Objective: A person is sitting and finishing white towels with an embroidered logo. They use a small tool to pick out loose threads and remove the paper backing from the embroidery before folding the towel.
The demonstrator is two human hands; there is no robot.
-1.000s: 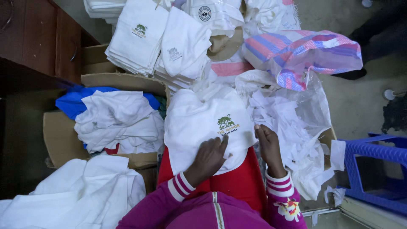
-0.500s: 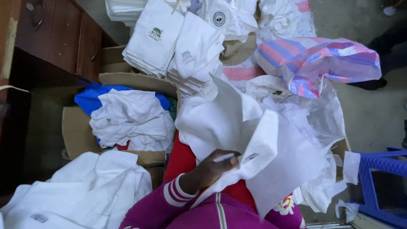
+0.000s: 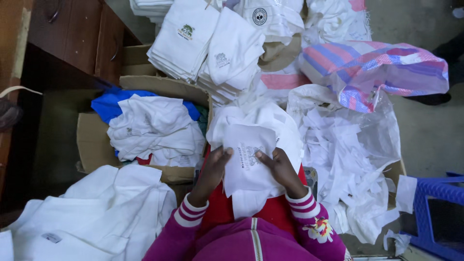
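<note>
From the head view, the only 1 here, both hands work on a white folded garment [image 3: 249, 162] with a small printed emblem, held over the red lap cloth [image 3: 270, 212] that serves as the landmark. The left hand [image 3: 213, 166] has its fingers curled and clamped on the garment's left edge, thumb on top; the right hand [image 3: 276, 166] grips the right edge the same way, fingers closed on the fabric. The garment lies directly above the lap cloth, on top of more loose white cloth. Beyond the lap cloth, farther from the person, stand 2 or more neat stacks of folded white shirts [image 3: 205, 43], which look like finished work. To the left of the lap cloth a cardboard box [image 3: 92, 140] holds a crumpled heap of unfolded white shirts [image 3: 154, 130] over something blue, and nearer the person on that side lies another loose white pile [image 3: 96, 212]; these look still to be done. To the right of the lap cloth a clear plastic bag [image 3: 382, 130] is full of white scraps, with a striped woven sack [image 3: 377, 63] behind it. By my judgement the folding is well underway but far from finished, with this garment nearly folded.
</note>
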